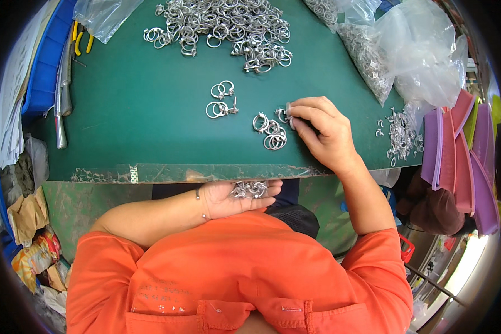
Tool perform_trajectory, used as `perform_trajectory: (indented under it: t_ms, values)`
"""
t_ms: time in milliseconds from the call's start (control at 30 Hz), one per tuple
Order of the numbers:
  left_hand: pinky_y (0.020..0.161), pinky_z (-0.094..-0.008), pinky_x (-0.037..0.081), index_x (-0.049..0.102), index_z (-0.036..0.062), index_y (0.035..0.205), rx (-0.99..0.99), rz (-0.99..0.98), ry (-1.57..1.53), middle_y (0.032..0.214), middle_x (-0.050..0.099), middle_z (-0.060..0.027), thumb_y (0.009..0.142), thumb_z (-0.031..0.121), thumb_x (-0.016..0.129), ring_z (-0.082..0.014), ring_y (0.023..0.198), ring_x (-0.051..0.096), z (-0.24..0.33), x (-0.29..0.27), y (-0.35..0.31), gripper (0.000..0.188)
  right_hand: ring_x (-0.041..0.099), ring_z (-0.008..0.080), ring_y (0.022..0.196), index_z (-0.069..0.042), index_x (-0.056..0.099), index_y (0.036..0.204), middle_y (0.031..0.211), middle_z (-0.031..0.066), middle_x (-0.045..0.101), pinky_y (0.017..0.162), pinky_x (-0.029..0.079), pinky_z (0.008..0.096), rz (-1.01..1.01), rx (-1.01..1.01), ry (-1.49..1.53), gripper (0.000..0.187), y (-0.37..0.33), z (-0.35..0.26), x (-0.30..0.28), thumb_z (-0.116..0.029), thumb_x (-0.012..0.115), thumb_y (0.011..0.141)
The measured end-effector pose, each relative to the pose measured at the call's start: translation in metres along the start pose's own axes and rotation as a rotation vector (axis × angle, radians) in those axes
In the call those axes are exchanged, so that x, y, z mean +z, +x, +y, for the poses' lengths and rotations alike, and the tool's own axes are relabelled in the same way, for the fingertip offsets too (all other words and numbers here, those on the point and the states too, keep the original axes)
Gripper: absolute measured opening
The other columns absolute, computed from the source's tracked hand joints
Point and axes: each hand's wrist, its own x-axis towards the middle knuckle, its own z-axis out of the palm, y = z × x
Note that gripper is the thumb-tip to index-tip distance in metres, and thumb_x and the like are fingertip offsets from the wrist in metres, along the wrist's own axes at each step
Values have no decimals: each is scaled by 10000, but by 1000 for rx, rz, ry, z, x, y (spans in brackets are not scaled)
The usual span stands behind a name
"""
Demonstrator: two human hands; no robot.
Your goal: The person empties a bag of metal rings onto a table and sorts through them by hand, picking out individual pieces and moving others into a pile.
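Note:
My left hand (220, 199) lies palm up just below the table's front edge, with a small heap of silvery metal rings (249, 190) on its fingers. Over the table, my right hand (323, 129) has thumb and fingertips pinched on a metal ring (282, 115), partly covered by the fingers. Beside it lies a small cluster of similar rings (274, 134), each with a little lug on its band. Farther left sits another small group of rings (221, 100). A big pile of these rings (222, 28) spreads over the table's far side.
The green table (145, 117) has a worn front edge. Small metal pieces (402, 133) lie at its right, near clear plastic bags (414, 47) and purple and pink bins (456, 147). Yellow-handled pliers (82, 40) and a blue tray (43, 72) are at the left.

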Motion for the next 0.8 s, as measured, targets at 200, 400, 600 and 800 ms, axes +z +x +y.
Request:
perform_trajectory:
  t_ms: [200, 400, 600, 800]
  values:
    - [950, -490, 526, 499, -72, 1275, 11, 15, 58, 1229, 583, -247, 975, 212, 521, -361, 1106, 610, 1, 2, 2, 414, 606, 305, 1023, -26, 621, 1015, 1123, 137, 636, 863, 492, 378, -18, 79, 127, 287, -7, 1, -9, 49, 619, 738]
    - [950, -469, 533, 506, -58, 1273, 12, 9, 85, 1236, 589, -215, 980, 195, 516, -323, 1123, 607, 1, 2, 1, 386, 574, 292, 1082, -50, 583, 1087, 1133, 102, 633, 962, 402, 401, -111, -22, 207, 327, -2, -7, 3, -4, 639, 768]
    - [944, -496, 531, 498, -73, 1277, 26, 7, 26, 1225, 577, -264, 979, 220, 515, -381, 1093, 613, 0, -1, 2, 418, 581, 293, 905, -46, 589, 1002, 959, 93, 625, 857, 430, 397, -91, -5, 147, 268, -6, -5, 4, 49, 633, 755]
    - [945, -494, 529, 505, -64, 1276, 15, 9, 30, 1217, 586, -255, 980, 230, 515, -372, 1094, 615, 1, 1, 1, 417, 563, 274, 850, -55, 606, 928, 921, 88, 606, 807, 414, 375, -53, 34, 131, 230, -19, -3, -2, 36, 643, 720]
